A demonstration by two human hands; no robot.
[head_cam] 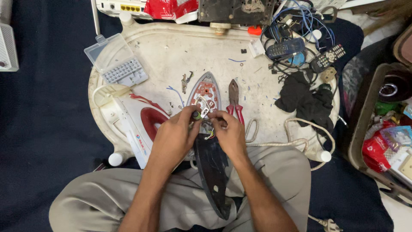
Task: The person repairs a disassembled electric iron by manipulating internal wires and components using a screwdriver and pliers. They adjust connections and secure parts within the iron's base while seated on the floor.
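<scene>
At frame centre, the left hand (174, 135) pinches a small green-tipped screwdriver (197, 114) while the right hand (229, 133) grips thin coloured wires (210, 135). Both work over an opened grey pointed iron soleplate (205, 95) on the scuffed white plastic table (171, 56). Just beyond lie red-handled pliers (234, 99).

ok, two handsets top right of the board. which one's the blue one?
The blue handset, lying in the tangle of blue wires. The other, the black remote, sits further right, angled, with rows of small buttons.
</scene>
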